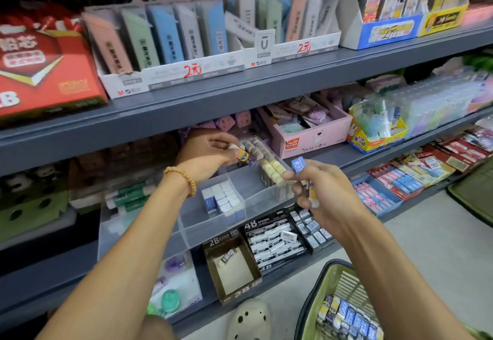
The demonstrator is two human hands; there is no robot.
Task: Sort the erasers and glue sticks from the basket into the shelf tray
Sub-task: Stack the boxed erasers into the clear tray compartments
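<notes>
Stationery shop shelf, clear tray (186,222) mid-frame. Left hand (205,153) pinches a purple-sleeved eraser (246,156); right hand (320,193) grips blue ones (298,165). I'd stand each upright beside matching rows.

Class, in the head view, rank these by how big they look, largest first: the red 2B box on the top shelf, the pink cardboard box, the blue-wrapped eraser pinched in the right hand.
1. Red 2B box
2. Pink cardboard box
3. Blue-wrapped eraser pinched by the right hand, smallest despite being nearest the camera.
</notes>
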